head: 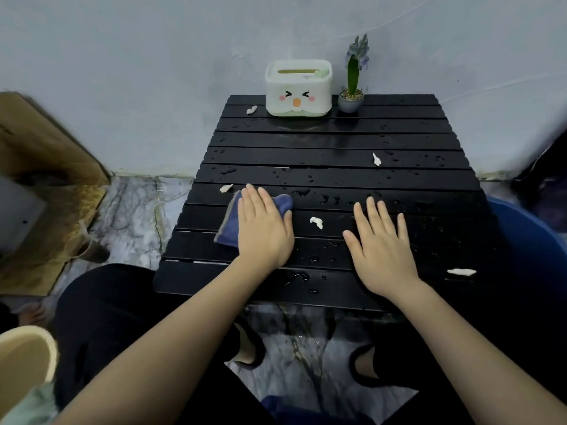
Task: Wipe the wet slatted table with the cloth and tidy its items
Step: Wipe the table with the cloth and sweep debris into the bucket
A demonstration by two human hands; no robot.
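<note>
Head view, looking down over both forearms at the black slatted table (337, 139). I log water droplets scattered across most slats, thickest on the middle and near boards.

Left hand (264, 228): flat, palm down, fingers straight and together, pressing the blue cloth (228, 228) onto the near-left part of the table. Cloth shows on the hand's left side and bunches out past the fingers at its far right; the thumb touches that bunched part. Not a curled grip as far as I can see.

Right hand (379, 245): flat on the slats to the right of the left hand, fingers spread and straight, holding nothing. Apart from the cloth.

Small white paper scraps on the table, five counted: one between the hands (316, 222), one just beyond the left hand's fingertips to the left (226, 188), one on the right of the middle slats (376, 159), one at the near right edge (461, 272), one at the far left beside the tissue box (251, 110).

Far edge, against the wall: white tissue box (298, 88) with a cartoon face, upright. Just to its right, a small grey pot with a green and purple plant (352, 95), also upright.

Off the table: cardboard box (46, 167) on the floor at left, blue basin (530, 237) at right, partly cut off by the frame. My operator's dark-slippered feet show under the near edge.
</note>
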